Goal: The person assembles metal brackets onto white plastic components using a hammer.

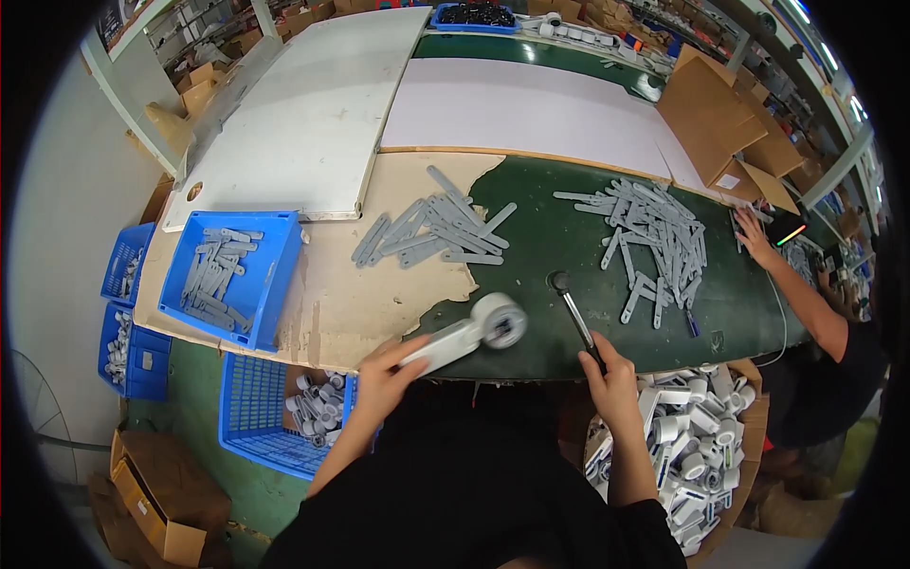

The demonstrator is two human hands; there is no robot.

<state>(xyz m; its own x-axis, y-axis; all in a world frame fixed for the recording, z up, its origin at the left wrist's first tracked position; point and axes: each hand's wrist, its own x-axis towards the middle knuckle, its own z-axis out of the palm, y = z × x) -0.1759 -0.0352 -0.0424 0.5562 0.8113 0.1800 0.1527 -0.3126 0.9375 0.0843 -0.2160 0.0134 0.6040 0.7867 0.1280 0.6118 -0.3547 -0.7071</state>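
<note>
My left hand (381, 381) is closed around the narrow end of a white plastic part (453, 347) with a round, hollow head, held over the table's front edge and slightly blurred. In my right hand (611, 377) is a ratchet wrench (574, 315), gripped by its black handle. Its silver shaft points up and away, and the round dark head lies at or just above the green tabletop (531, 318). A pile of flat grey strips (438, 228) lies beyond my left hand. Another heap of grey strips (654, 232) spreads beyond my right hand.
A blue bin (292, 275) with grey strips stands at the table's left. Below the edge are a blue basket (248, 417) and a carton (755, 431) full of white parts. At the right, another person's hand (754, 237) touches the table. A pen-like blue object (692, 325) lies near the right heap.
</note>
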